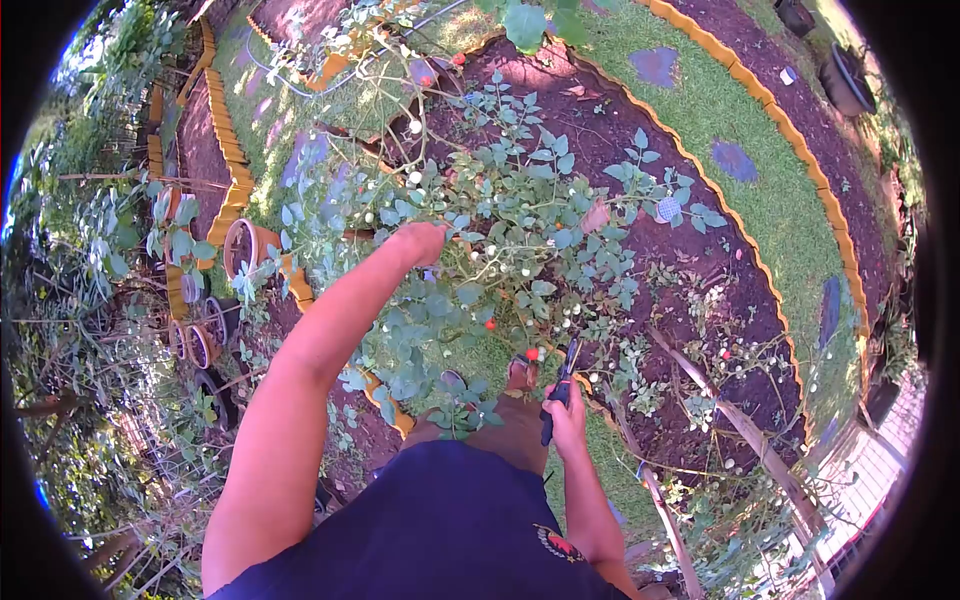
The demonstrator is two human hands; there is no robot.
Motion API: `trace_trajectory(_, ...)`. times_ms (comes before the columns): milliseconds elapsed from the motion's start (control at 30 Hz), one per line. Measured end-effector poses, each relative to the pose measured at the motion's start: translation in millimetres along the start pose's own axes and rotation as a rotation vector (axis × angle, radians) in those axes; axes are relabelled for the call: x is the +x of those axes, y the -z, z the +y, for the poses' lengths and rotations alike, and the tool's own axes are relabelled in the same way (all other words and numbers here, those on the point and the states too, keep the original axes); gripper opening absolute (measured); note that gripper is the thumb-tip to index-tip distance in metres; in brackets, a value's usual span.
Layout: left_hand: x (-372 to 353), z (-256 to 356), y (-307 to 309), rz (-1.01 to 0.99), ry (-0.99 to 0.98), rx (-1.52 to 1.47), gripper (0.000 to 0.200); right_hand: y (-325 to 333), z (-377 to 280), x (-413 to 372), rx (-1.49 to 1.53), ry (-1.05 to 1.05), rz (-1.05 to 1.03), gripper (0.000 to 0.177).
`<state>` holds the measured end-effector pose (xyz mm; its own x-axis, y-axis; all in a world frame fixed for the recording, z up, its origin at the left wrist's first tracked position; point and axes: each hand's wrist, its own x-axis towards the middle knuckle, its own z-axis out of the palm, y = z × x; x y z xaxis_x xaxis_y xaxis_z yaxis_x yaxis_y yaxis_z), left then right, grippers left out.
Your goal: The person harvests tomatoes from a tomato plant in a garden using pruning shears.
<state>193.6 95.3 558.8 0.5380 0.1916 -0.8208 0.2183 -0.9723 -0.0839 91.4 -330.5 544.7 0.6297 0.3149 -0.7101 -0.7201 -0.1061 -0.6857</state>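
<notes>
My left hand (pixel 422 243) reaches into a leafy tomato plant (pixel 500 210), its fingers partly hidden among leaves and stems. Whether it grips anything cannot be seen. Lower right of it, my right hand (pixel 568 418) is wrapped round dark-handled pruning shears (pixel 560 392), whose tip points up. A red tomato (pixel 532 354) hangs just left of the shears' tip, and another red tomato (pixel 490 325) is a little higher and to the left. Small pale green tomatoes dot the plant around my left hand.
Dark soil beds have yellow edging (pixel 790 130) beside a grass path (pixel 690 110) with stepping stones. Wooden stakes (pixel 740 420) lean at the lower right. Several pots, one terracotta pot (pixel 240 250), stand on the left. A black pot (pixel 845 85) is at the upper right.
</notes>
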Motion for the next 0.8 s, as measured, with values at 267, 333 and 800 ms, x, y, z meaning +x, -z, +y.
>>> trace_trajectory(267,30.2,-28.5,-24.5,0.017,-0.041,0.067,0.037,6.7,-3.1,5.0,-0.062,0.059,-0.001,0.039)
trace_trajectory(333,35.1,-39.9,-15.1,-0.052,-0.096,0.143,0.04,5.3,-9.4,4.0,-0.096,0.036,-0.031,0.039)
trace_trajectory(800,69.7,-72.3,-11.0,-0.021,-0.527,-0.083,0.032,-77.1,-92.5,-4.5,-0.898,0.283,0.025,0.084)
